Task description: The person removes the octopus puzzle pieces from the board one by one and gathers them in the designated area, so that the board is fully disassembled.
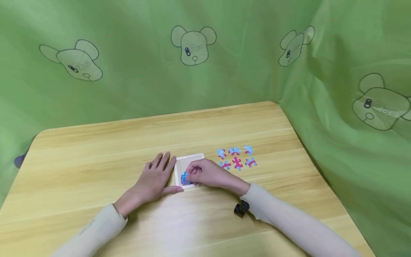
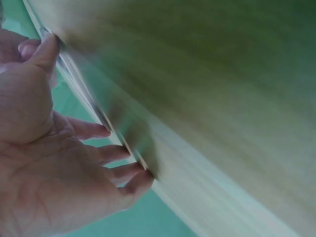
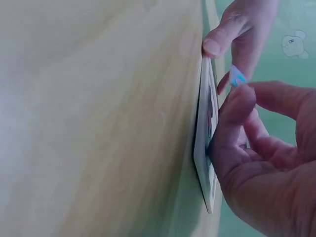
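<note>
A square puzzle tray (image 1: pixel 190 157) with a pale rim lies on the table. My left hand (image 1: pixel 154 180) rests at its left side, fingers spread along the edge and thumb by the near-left corner. My right hand (image 1: pixel 205 173) is over the tray, and in the right wrist view its thumb and forefinger pinch a puzzle piece (image 3: pixel 238 76) with blue on it. Blue puzzle pieces (image 1: pixel 183 178) show in the tray's near-left part, partly hidden by the right hand. The left wrist view shows the left fingertips (image 2: pixel 143 180) touching the table beside the tray.
Several loose pink and blue puzzle pieces (image 1: pixel 237 162) lie in two rows right of the tray. The wood-grain table (image 1: pixel 96 153) ends at a green curtain (image 1: pixel 135 89) behind and at the right. A small black device (image 1: pixel 241 208) sits at the right wrist.
</note>
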The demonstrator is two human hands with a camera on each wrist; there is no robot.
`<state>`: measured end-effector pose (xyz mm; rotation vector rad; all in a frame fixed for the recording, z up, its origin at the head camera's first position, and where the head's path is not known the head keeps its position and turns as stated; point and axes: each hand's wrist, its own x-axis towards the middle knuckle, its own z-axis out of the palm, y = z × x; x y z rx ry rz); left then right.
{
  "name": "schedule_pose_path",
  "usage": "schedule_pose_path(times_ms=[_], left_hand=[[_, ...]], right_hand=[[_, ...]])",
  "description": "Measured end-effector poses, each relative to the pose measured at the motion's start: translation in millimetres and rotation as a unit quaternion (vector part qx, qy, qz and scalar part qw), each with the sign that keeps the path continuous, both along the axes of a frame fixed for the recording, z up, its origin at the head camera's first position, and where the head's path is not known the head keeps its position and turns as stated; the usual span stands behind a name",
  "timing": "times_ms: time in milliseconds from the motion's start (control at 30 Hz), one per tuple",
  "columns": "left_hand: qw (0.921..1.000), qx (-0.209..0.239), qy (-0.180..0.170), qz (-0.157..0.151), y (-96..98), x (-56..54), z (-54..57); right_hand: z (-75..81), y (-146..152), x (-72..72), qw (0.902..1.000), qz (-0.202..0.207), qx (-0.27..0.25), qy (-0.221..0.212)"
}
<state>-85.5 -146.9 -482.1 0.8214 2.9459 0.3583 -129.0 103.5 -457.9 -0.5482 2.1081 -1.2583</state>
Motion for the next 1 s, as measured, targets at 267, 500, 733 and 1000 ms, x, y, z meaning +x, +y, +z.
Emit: schedule_pose_path(times_ms=[267, 500, 733, 1000], left_hand=[[0.9998, -0.003, -0.018, 0.009, 1.7, 1.9, 7.7], [0.9999, 0.016, 0.004, -0.001, -0.3, 0.0, 2.7], [0.9999, 0.01, 0.01, -0.005, 0.3, -1.5, 3.3], [1.0, 0.005, -0.003, 0.003, 2.0, 0.4, 7.2]], right_hand=[[19.1, 25, 7.6, 0.9966, -0.061, -0.04, -0.039], [26.0, 52, 14.3, 0.9937, -0.104, -0.04, -0.015], [27.2, 71, 20.2, 0.9945, -0.099, -0.031, 0.013], [20.3, 92, 27.4, 0.9928, -0.116, 0.005, 0.03]])
